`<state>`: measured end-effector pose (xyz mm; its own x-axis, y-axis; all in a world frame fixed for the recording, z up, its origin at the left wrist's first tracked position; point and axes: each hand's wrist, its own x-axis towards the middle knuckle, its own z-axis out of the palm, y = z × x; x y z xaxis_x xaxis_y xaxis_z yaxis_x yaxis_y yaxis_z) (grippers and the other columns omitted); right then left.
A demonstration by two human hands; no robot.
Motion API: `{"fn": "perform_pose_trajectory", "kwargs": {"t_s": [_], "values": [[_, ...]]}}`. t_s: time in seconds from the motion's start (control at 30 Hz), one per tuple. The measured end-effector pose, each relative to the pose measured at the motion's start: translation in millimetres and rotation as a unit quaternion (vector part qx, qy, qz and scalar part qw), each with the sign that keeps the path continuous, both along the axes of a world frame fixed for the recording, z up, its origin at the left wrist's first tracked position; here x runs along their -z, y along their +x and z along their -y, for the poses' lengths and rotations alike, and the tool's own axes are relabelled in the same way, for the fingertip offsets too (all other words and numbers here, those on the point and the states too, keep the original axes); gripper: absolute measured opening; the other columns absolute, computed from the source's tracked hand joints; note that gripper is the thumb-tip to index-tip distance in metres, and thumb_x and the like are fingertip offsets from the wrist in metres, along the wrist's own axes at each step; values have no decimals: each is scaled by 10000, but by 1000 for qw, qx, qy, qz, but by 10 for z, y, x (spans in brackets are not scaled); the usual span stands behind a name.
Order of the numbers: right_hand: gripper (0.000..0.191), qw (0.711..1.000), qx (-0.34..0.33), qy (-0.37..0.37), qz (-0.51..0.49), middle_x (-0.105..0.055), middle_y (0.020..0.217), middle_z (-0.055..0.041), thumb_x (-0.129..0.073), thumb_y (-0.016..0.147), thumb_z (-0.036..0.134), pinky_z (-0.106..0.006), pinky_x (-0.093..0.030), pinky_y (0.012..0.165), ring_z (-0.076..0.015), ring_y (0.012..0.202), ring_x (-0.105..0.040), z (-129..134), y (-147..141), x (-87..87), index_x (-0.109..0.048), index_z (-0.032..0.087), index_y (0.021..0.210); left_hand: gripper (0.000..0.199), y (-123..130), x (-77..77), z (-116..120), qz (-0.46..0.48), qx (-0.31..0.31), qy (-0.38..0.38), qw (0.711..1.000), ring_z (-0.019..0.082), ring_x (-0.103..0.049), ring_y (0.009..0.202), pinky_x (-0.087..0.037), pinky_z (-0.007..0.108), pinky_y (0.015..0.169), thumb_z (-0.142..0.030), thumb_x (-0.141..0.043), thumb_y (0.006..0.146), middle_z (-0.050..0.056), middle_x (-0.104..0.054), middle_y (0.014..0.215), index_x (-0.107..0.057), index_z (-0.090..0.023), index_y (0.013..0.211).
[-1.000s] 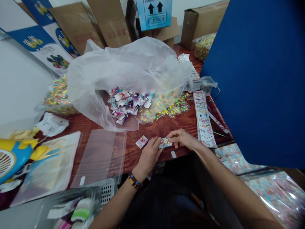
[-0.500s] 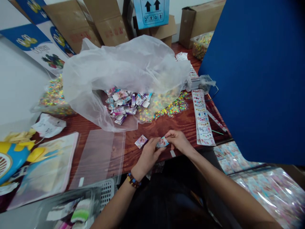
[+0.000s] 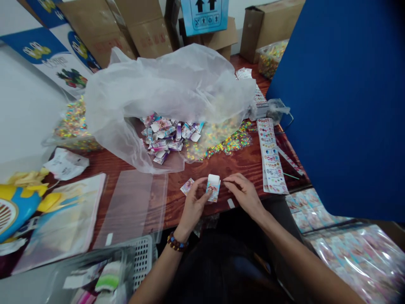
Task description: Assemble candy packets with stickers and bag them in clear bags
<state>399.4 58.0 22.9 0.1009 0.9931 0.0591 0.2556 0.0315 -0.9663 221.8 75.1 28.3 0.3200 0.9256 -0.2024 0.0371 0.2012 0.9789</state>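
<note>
My left hand (image 3: 195, 202) grips a small printed carton (image 3: 213, 190) between thumb and fingers, over the table's front edge. The carton stands upright in the hand, its white top flap raised. My right hand (image 3: 243, 192) is just to the right of the carton, fingers loosely bent and apart, with nothing visible in them. A second small printed carton (image 3: 187, 186) lies on the table, partly behind my left hand. Farther back, a heap of similar purple, pink and blue cartons (image 3: 166, 137) spills from a large translucent plastic bag (image 3: 152, 84).
Small packets of yellow and green bits (image 3: 232, 141) lie right of the heap. Sticker sheets (image 3: 271, 156) rest on the right, beside a blue panel (image 3: 335, 105). Clear plastic sleeves (image 3: 129, 202) and a grey basket (image 3: 142, 257) are at left. Cardboard boxes (image 3: 145, 33) line the back.
The carton in my left hand has turned upright, and its white flap now shows. My right hand has come off the carton and moved slightly right.
</note>
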Motion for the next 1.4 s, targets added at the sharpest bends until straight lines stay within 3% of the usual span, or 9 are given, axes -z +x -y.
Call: {"fn": "perform_pose_trajectory", "kwargs": {"t_s": [0.23, 0.47, 0.63, 0.73, 0.9, 1.03, 1.17, 1.33, 1.4], "values": [[371, 988, -25, -73, -135, -630, 1012, -42, -606, 804, 371, -269, -511, 678, -166, 788, -619, 98, -244, 146, -549, 240, 1146, 391, 57, -30, 95, -12, -52, 66, 996, 162, -585, 935, -476, 328, 866, -299, -568, 842, 57, -573, 1084, -461, -220, 1209], [308, 987, -120, -34, -105, -623, 960, -29, -560, 841, 326, -272, -468, 757, -157, 836, -584, 30, -172, 56, -588, 238, 1135, 320, -67, -84, 113, -23, 30, 49, 998, 211, -531, 1131, -400, 365, 987, -299, -539, 859, 73, -571, 1229, -559, -208, 1165], [305, 987, -129, -17, -96, -603, 1005, -33, -511, 870, 309, -268, -453, 773, -158, 867, -572, 31, -129, 4, -559, 243, 1164, 444, -45, -127, 194, 36, -12, 23, 999, 169, -605, 946, -478, 324, 848, -280, -562, 849, 47, -627, 1038, -389, -234, 1255], [280, 990, -122, -5, -71, -589, 971, -30, -519, 869, 312, -260, -448, 745, -150, 828, -562, 24, -126, 9, -574, 246, 1135, 335, -38, -123, 219, 30, -25, 26, 999, 145, -603, 849, -475, 283, 791, -273, -573, 843, 18, -626, 918, -458, -219, 1152], [155, 988, -147, 22, -47, -602, 956, -45, -517, 872, 303, -285, -443, 795, -169, 891, -575, 8, -90, -13, -635, 209, 910, 279, -108, -155, 191, -18, 23, 3, 1000, 136, -571, 794, -459, 252, 731, -302, -593, 826, 17, -607, 883, -571, -194, 1083], [153, 986, -154, 43, -34, -627, 976, -55, -529, 869, 288, -300, -445, 808, -177, 902, -593, 37, -83, -60, -653, 206, 835, 273, -161, -173, 180, 24, 63, -57, 996, 118, -552, 733, -449, 224, 652, -297, -615, 809, 6, -594, 841, -568, -188, 1055], [203, 987, -153, 3, -43, -657, 972, -44, -534, 866, 294, -285, -458, 789, -176, 895, -608, 64, -97, -151, -629, 230, 1034, 238, -156, -162, 218, 63, 51, -50, 995, 110, -556, 752, -446, 222, 672, -255, -603, 822, 3, -595, 854, -523, -192, 1037], [242, 984, -157, -67, -42, -630, 772, -22, -511, 869, 355, -237, -453, 665, -141, 720, -579, -7, -81, -257, -648, 172, 790, 227, -149, -219, 246, 76, 51, -45, 995, 92, -563, 727, -434, 201, 647, -221, -601, 827, -8, -610, 858, -450, -202, 995], [212, 974, -181, -115, -74, -624, 758, -13, -542, 843, 352, -227, -463, 627, -133, 688, -575, -44, -68, -281, -644, 169, 814, 215, -169, -246, 239, 60, 57, -33, 996, 90, -562, 737, -432, 200, 662, -221, -597, 830, -11, -608, 864, -455, -203, 990]]}}
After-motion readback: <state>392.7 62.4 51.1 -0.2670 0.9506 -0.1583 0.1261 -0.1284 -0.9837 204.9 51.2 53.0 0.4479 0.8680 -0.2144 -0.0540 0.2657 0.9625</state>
